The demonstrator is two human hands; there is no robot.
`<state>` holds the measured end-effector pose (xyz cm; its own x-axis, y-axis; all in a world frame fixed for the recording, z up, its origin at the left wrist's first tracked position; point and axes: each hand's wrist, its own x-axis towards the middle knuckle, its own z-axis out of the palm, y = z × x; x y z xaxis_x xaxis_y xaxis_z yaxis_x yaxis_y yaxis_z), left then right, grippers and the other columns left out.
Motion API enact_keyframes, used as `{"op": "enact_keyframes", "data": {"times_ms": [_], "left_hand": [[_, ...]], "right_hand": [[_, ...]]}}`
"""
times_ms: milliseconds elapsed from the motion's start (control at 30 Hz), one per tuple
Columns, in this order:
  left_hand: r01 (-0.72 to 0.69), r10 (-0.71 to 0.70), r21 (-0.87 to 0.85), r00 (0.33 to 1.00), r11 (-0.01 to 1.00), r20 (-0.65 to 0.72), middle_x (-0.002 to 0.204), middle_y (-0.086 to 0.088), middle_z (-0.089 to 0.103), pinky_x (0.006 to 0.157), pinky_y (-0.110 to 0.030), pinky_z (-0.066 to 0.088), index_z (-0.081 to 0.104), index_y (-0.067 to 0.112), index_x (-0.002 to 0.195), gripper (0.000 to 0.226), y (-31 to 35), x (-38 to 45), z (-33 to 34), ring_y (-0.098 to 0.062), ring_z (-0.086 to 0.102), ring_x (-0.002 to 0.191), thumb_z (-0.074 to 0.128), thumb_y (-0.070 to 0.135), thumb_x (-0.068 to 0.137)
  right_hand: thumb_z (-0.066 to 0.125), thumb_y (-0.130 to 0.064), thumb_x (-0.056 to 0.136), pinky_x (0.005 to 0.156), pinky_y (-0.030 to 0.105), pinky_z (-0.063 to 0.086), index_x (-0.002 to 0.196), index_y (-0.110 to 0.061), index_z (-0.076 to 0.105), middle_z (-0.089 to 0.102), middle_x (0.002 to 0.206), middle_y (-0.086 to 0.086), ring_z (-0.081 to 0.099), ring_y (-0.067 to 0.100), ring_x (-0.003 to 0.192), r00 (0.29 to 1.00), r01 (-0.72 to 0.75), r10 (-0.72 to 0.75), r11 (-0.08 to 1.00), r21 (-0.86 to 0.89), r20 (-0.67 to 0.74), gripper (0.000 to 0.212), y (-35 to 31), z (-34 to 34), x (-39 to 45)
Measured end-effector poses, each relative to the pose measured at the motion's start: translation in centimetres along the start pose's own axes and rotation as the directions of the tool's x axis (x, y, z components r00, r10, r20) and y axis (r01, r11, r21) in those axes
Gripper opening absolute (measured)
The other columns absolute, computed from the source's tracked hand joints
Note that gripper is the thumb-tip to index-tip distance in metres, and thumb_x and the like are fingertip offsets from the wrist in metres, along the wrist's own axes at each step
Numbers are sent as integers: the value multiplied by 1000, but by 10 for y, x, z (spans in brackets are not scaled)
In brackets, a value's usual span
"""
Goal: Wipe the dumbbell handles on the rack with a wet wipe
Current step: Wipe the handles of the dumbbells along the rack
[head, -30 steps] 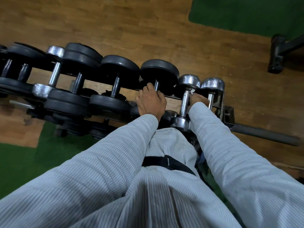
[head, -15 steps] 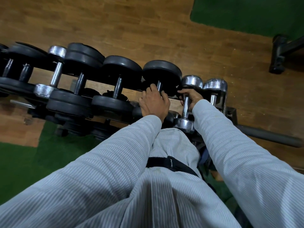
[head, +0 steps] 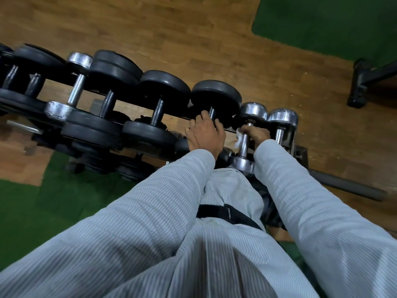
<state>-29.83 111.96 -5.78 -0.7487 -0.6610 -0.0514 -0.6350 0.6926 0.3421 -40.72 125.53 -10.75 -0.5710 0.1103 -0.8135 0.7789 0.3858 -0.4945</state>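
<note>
Gripping chrome dumbbell (head: 245,138), wet wipe (head: 238,137)

A dumbbell rack (head: 227,130) runs from nine o'clock toward three o'clock over a wooden floor (head: 171,35). The left hand (head: 205,134) grips the handle of a black plate dumbbell (head: 216,97). At its three o'clock side, the right hand (head: 256,134) wraps a white wet wipe (head: 238,138) around the handle of a chrome dumbbell (head: 247,134). A second chrome dumbbell (head: 281,121) sits just beside it. Green mats (head: 322,22) lie at one and seven o'clock.
</note>
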Motion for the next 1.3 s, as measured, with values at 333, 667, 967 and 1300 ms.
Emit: {"op": "enact_keyframes", "data": {"times_ms": [333, 667, 967, 1300], "left_hand": [[6, -6, -1, 1000, 1000, 24, 103, -10, 70, 82, -44, 45, 57, 12, 109, 34, 2, 0, -2, -32, 62, 98, 44, 42, 99], [-5, 7, -29, 998, 1000, 65, 96, -8, 72, 80, -44, 44, 55, 12, 107, 34, 2, 2, -2, -31, 65, 93, 41, 42, 101], [14, -12, -15, 993, 1000, 121, 93, -9, 72, 82, -46, 49, 54, 12, 110, 38, 2, 3, -1, -32, 66, 90, 37, 44, 101], [-6, 7, -4, 992, 1000, 126, 92, -9, 72, 80, -45, 47, 54, 11, 110, 38, 2, 4, -4, -33, 67, 90, 37, 44, 102]], "right_hand": [[90, -31, 62, 78, 44, 64, 79, -6, 77, 78, 76, 9, 78, 28, 77, 997, 20, -8, 987, 158, -79, 33, 12, 0, 1], [86, -26, 80, 71, 27, 60, 85, -14, 80, 78, 75, -3, 76, 16, 75, 905, 336, -241, 910, 242, -350, 14, 17, 3, -11], [84, -2, 78, 82, 26, 61, 84, -8, 81, 79, 84, 4, 74, 13, 75, 888, 419, -442, 891, -175, -125, 9, 54, -10, -33], [84, -10, 74, 85, 35, 61, 75, -22, 78, 77, 82, -5, 73, 14, 78, 836, 387, -504, 822, -417, -217, 13, 64, 1, -39]]}}
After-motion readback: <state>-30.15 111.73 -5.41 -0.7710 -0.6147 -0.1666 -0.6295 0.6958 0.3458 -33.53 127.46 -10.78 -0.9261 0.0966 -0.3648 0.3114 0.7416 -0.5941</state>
